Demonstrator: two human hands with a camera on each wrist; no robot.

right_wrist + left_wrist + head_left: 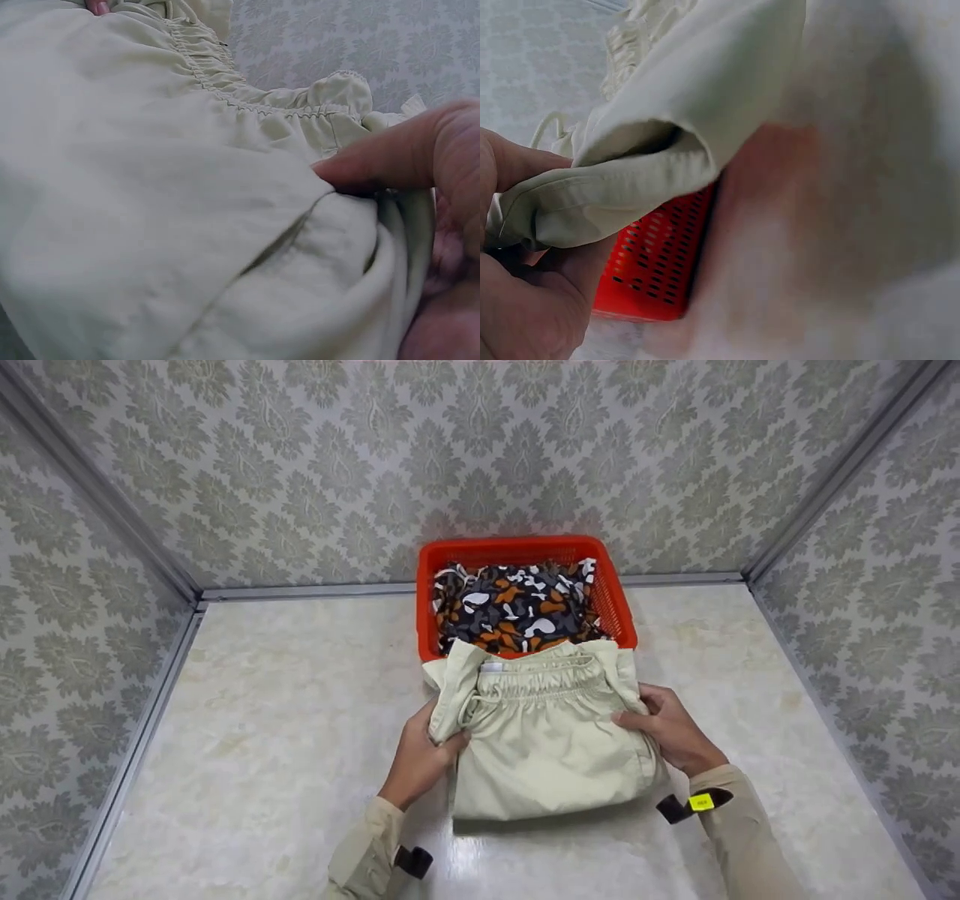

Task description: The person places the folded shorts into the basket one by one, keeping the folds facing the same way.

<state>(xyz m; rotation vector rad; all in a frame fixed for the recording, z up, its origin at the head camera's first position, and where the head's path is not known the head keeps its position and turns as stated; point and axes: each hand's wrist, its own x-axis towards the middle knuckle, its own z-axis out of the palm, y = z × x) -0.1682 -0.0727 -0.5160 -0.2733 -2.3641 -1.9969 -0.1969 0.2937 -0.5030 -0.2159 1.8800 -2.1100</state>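
Observation:
Folded pale green shorts (551,757), with a gathered elastic waistband and a drawstring, are held up in front of a red plastic basket (616,604). My left hand (424,757) grips their left side, thumb in front near the drawstring. On the opposite side my right hand (671,727) pinches the fabric, thumb on the front and fingers behind. The right wrist view shows that thumb beside a pocket opening (281,244). In the left wrist view a leg opening (649,142) gapes beyond the left hand. Inside the basket lies a camouflage-patterned cloth (517,607) in black, orange and white.
The basket stands near the patterned back wall (480,450), on a pale marbled tabletop (285,720). Grey metal strips (307,591) edge the surface at the back and sides. Patterned panels (52,585) rise on both sides.

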